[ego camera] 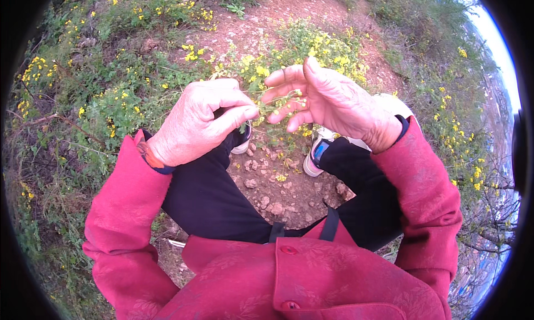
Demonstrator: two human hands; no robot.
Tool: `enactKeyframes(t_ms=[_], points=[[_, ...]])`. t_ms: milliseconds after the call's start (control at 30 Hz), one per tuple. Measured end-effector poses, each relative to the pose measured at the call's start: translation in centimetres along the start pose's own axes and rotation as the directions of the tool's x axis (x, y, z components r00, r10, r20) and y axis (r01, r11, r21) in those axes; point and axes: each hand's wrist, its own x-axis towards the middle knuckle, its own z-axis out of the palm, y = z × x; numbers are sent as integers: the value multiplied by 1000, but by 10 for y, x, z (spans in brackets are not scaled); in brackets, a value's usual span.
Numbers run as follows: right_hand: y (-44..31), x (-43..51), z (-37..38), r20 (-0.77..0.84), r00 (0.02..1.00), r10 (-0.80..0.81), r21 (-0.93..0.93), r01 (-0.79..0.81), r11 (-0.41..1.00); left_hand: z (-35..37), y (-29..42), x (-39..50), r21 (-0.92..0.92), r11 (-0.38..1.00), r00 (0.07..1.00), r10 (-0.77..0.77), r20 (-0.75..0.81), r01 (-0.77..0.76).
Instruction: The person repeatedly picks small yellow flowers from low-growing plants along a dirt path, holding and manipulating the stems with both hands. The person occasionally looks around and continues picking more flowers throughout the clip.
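My left hand (208,115) pinches a thin green stem between thumb and forefinger. The sprig (283,103) with small yellow-green buds reaches from that pinch toward my right hand (329,99). My right hand is spread, its fingers apart and curved around the bud end; it grips nothing that I can see. Just beyond both hands lies a heap of cut-looking stems with yellow flowers (329,49) on the reddish soil. The lower end of the held stem is hidden by my left fingers.
Stony soil (275,190) with loose rocks lies between my legs. My shoes (313,157) stand either side of it. Something white (392,105) is partly hidden behind my right wrist. Flowering plants (100,99) grow at the left, more shrubs (454,124) and bare twigs (488,236) at the right.
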Motion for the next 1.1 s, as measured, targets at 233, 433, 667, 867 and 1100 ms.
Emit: enactKeyframes(t_ms=[233, 433, 667, 867, 1100], points=[[3, 1, 5, -107, 985, -136, -358, 90, 929, -1, 7, 0, -188, 947, 962, -236, 136, 259], [6, 5, 3, -161, 957, -240, -506, 129, 853, 1, 3, 2, -266, 933, 962, -194, 189, 241], [1, 0, 2, -45, 981, -188, -466, 146, 873, 5, 1, 2, -315, 921, 965, -171, 201, 229], [2, -1, 1, -126, 983, -136, -407, 74, 910, 3, 2, 3, -309, 920, 961, -184, 204, 242], [5, -7, -2, -82, 984, -157, -261, 130, 956, 2, 4, 4, -319, 925, 973, -159, 165, 205]])
